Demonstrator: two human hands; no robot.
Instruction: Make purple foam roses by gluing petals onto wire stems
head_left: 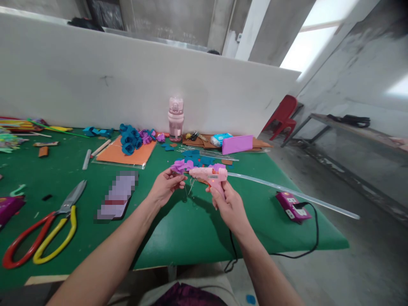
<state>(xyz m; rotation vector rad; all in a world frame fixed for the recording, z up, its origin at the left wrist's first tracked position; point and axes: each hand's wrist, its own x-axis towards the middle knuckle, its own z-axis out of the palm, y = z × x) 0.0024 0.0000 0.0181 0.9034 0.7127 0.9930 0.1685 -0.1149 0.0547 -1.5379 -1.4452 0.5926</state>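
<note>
My right hand (230,205) grips a pink hot glue gun (210,175), its nozzle pointing left; a long clear glue stick (296,195) sticks out of its back to the right. My left hand (165,185) pinches a purple paper flower (181,165) right at the nozzle tip. Both are held just above the green table (178,229). A black cord (314,238) runs from below my right hand to a magenta power strip (292,206).
Large red and yellow scissors (44,231) and a phone (117,195) lie at the left. Teal and purple paper flowers (135,138) sit on an orange sheet beside a pink bottle (176,119). A white partition stands behind; a red chair (283,114) is at the right.
</note>
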